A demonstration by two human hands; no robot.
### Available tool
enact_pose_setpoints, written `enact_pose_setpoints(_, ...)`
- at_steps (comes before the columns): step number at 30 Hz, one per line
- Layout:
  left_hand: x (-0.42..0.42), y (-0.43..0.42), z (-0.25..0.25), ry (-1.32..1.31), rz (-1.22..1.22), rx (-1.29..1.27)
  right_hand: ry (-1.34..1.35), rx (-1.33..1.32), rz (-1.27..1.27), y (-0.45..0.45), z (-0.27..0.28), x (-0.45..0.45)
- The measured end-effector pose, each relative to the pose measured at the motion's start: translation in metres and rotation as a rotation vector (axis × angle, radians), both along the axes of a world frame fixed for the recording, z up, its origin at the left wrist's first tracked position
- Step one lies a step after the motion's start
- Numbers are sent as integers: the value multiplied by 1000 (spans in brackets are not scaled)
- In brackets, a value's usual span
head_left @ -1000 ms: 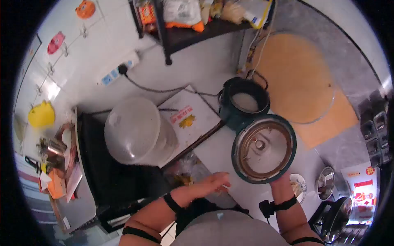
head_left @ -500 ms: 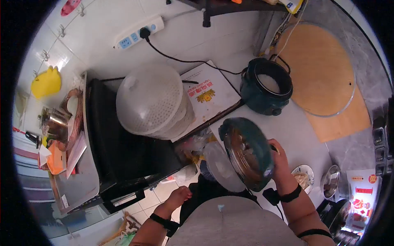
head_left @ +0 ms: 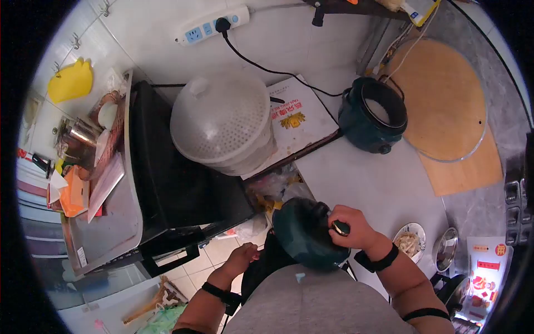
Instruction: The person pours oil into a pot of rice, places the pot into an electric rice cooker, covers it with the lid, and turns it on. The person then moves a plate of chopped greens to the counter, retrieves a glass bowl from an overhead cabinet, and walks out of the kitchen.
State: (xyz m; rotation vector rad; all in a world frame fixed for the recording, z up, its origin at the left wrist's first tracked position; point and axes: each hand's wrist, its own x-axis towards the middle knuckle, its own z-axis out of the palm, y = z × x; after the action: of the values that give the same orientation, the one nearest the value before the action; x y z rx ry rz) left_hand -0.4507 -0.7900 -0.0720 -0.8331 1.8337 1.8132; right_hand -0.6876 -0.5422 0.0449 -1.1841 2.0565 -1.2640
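My right hand (head_left: 356, 227) grips a dark green domed lid (head_left: 306, 236) by a gold-rimmed knob or handle. The lid is tilted close to my body, its outer side toward me and its underside hidden. My left hand (head_left: 243, 259) hangs low beside my dark trousers, fingers curled, with nothing visible in it. Beyond the lid, on the counter (head_left: 345, 172), stands a dark green electric cooker (head_left: 372, 119) with its top uncovered and something white inside. Plastic bags (head_left: 278, 183) show in the gap beyond the lid, which partly covers them.
A white steamer (head_left: 222, 122) with a translucent cover stands at the back by a printed carton (head_left: 300, 114). Round and rectangular wooden boards (head_left: 439, 106) lie to the right. A plate of food (head_left: 410, 243) and metal bowl (head_left: 446, 249) stand nearer. A power strip (head_left: 214, 26) feeds a black cable.
My right hand has moved left and turned the lid, so its green outer side shows instead of its shiny brownish underside. The white tub below is now mostly hidden. My left hand stays low.
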Motion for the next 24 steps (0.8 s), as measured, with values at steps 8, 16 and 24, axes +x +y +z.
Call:
enact_pose_setpoints(8, -12, -4, 18, -11, 11, -32, 60, -18, 45, -4, -4, 7)
enact_pose_setpoints(16, -15, -5, -5, -55, -142, -215, -86, -81, -87, 8, 2, 0)
enact_pose_setpoints(24, 24, 9, -46, -97, -777, -200, -64, -145, -211, 13, 7, -13)
